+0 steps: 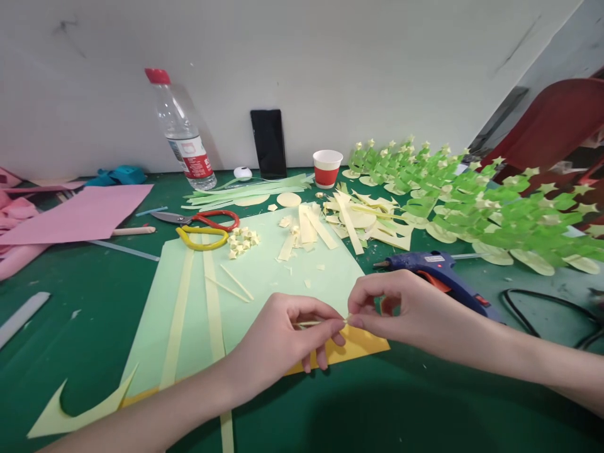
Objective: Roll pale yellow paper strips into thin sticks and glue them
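Observation:
My left hand [297, 330] and my right hand [401, 305] meet above the front edge of a pale green sheet [264, 277], fingertips almost touching. Both are closed in a pinch on a narrow pale yellow paper strip [307, 323]; most of it is hidden by my left fingers. Long yellow strips [182, 314] lie on the sheet left of my hands, with two thin rolled strips [229, 286] closer by. A small pile of folded paper stars [243, 241] rests beside red-and-yellow-handled scissors [207, 238]. Orange paper [361, 343] shows beneath the sheet.
Behind my right hand lies a blue glue gun [436, 264] with a black cord [533, 314]. Rows of green paper plants [481, 201] stand at the right. Paper scraps [372, 217], a paper cup [326, 168], a phone [268, 145] and a bottle [184, 135] are farther back; pink paper [80, 214] lies left.

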`<action>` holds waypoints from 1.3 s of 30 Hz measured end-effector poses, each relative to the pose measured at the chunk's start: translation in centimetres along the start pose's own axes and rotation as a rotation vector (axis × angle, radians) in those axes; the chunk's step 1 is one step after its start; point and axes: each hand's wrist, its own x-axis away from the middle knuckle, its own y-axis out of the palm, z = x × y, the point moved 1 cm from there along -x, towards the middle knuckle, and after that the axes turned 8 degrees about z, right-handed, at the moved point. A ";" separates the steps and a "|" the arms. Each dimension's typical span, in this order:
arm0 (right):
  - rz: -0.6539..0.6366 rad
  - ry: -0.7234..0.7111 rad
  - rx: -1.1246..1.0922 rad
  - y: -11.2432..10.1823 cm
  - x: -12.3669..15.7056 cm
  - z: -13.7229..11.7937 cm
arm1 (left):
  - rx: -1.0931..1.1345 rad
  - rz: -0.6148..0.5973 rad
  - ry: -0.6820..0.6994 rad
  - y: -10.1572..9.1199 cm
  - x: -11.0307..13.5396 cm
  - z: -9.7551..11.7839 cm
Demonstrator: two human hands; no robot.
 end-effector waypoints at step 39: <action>0.484 0.391 0.498 -5.4 4.2 8.8 | 0.084 0.049 -0.027 0.2 -0.2 -1.3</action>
